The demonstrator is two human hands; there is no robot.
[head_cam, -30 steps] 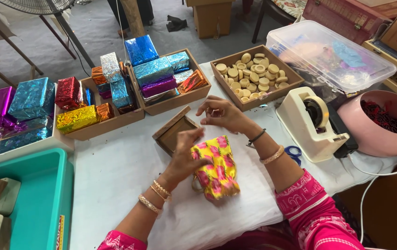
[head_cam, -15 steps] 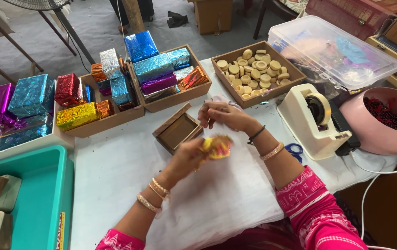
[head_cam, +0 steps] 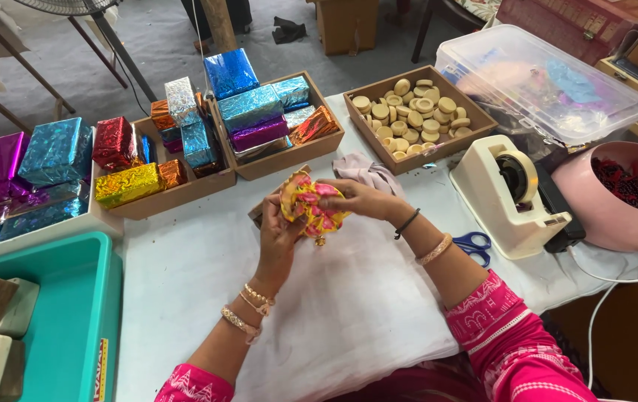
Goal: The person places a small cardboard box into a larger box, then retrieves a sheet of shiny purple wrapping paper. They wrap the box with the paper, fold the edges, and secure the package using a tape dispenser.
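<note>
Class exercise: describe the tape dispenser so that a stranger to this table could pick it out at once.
Start at the white-covered table and go to its right side. Between the blue-handled scissors and the pink tub stands the tape dispenser: a cream block carrying one upright roll, unlike the boxes around it.

**A:** quick count of the desk? I see three wooden trays [head_cam: 300, 152], one tape dispenser [head_cam: 509, 197], one pair of scissors [head_cam: 474, 243].

**B:** yep. Also one teal bin [head_cam: 73, 313], one clear tub [head_cam: 542, 82], one pink bowl [head_cam: 620, 205]. The round discs [head_cam: 412, 115] are too many to count. Two hands, one pouch [head_cam: 310, 206].
</note>
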